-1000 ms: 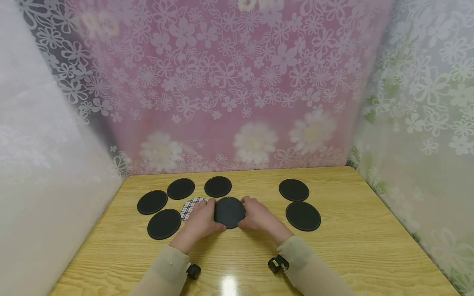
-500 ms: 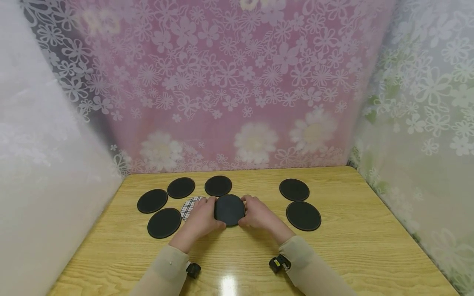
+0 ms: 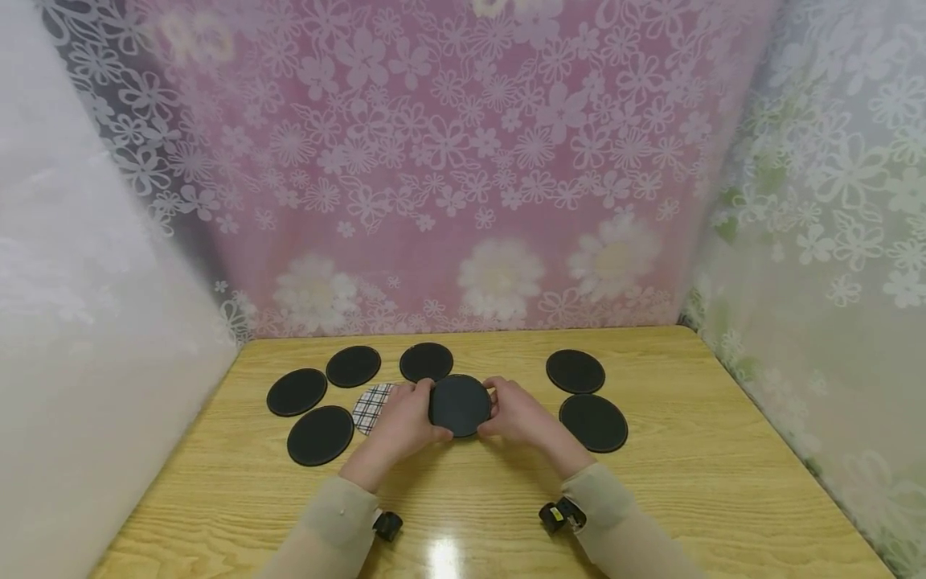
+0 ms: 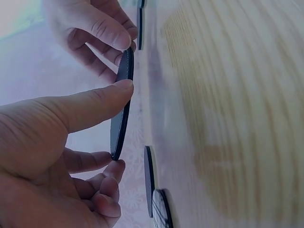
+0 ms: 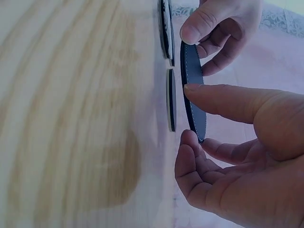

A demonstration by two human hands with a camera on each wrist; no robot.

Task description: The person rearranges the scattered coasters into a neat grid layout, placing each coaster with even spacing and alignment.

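Both hands hold one round black coaster [image 3: 460, 406] by its edge, raised a little above the wooden table. My left hand [image 3: 403, 418] grips its left side, thumb at the near edge and fingers at the far edge. On the opposite side my right hand [image 3: 518, 416] pinches it the same way. Light stitching runs along the rim of the coaster [image 4: 122, 102] in the left wrist view. Just left of it lies a plaid white coaster [image 3: 370, 408], partly covered by the left hand. Behind the held coaster rests another black coaster [image 3: 427, 362].
Several black coasters lie flat on the table [image 3: 463, 498]: one at the far left [image 3: 297, 392], one nearer [image 3: 321, 436], one at the back [image 3: 353, 367]. To the right lie two more, a rear coaster [image 3: 575, 371] and a front coaster [image 3: 593, 422]. Patterned curtains [image 3: 463, 201] enclose the table.
Both hands have moved slightly away from the body and then to the right, carrying the black coaster with them. The other coasters stay where they were.
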